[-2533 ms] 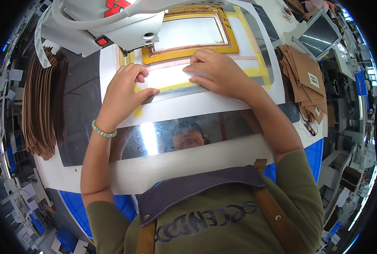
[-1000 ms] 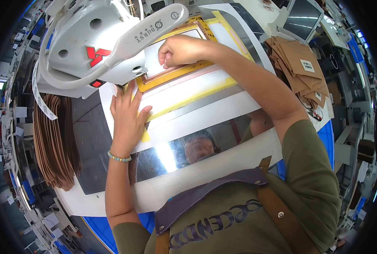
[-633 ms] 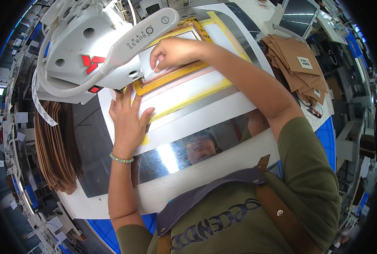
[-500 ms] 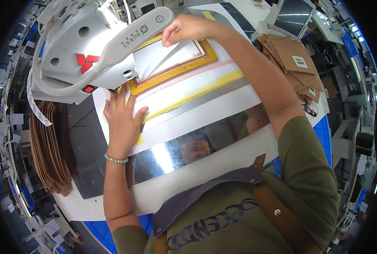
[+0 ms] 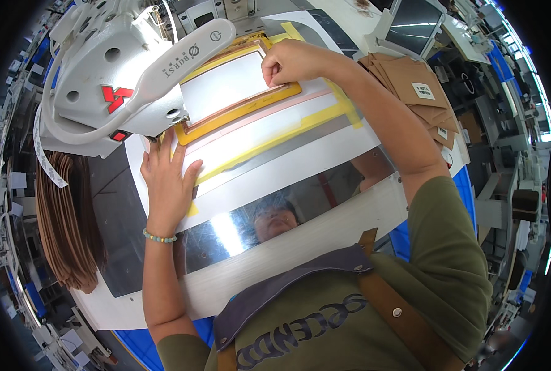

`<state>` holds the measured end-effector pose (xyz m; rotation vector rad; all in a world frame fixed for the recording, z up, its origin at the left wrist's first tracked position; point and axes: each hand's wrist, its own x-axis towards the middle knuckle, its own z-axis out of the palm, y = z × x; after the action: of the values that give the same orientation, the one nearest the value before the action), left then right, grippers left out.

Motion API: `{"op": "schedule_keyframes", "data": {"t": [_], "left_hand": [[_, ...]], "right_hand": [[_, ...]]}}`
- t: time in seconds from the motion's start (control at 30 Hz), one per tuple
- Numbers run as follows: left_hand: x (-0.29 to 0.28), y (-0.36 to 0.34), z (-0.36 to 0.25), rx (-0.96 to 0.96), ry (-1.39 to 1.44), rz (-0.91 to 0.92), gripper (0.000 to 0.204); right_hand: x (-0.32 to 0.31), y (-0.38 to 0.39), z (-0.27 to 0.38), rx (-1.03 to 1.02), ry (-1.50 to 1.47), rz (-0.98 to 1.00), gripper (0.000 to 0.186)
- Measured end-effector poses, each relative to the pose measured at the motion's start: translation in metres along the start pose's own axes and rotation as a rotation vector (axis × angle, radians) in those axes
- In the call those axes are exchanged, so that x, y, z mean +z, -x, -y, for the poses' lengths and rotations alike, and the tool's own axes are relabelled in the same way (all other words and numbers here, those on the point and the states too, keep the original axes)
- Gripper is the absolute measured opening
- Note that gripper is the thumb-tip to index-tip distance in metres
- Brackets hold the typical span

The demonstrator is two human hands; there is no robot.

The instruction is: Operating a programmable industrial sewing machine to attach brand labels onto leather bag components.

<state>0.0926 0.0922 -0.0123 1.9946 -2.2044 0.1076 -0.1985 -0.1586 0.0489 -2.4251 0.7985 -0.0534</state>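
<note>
A yellow rectangular frame (image 5: pixel 244 113) with a brown inner border lies under the head of a white sewing machine (image 5: pixel 127 68), around a white panel (image 5: pixel 223 83). My right hand (image 5: pixel 291 62) is over the frame's right end, its fingers curled and pressed together at the inner edge. Whatever is between those fingertips is hidden. My left hand (image 5: pixel 169 188), open with fingers spread, lies flat on the white sheet (image 5: pixel 244 188). Its fingertips reach the frame's lower left corner, partly hidden below the machine head. Yellow tape strips (image 5: pixel 275 139) cross the sheet.
A pile of brown folded pieces (image 5: pixel 68 222) hangs at the left table edge. More brown flat pieces (image 5: pixel 411 86) with white labels are stacked at the right, near a dark screen (image 5: pixel 414 28). A shiny metal plate (image 5: pixel 288 216) lies in front of me.
My right hand has come down and right, from above the frame's middle to its right inner edge. The pale sliver below its fingers no longer shows. My left hand stays by the corner.
</note>
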Motion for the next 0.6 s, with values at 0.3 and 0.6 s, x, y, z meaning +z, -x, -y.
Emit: {"op": "schedule_keyframes", "data": {"t": [0.3, 0.6], "left_hand": [[0.002, 0.001, 0.001, 0.007, 0.003, -0.019, 0.059], [0.002, 0.001, 0.000, -0.003, 0.014, -0.020, 0.054]], "right_hand": [[-0.010, -0.016, 0.014, 0.124, 0.122, 0.196, 0.006], [-0.009, -0.015, 0.016, -0.047, 0.373, 0.019, 0.022]]}}
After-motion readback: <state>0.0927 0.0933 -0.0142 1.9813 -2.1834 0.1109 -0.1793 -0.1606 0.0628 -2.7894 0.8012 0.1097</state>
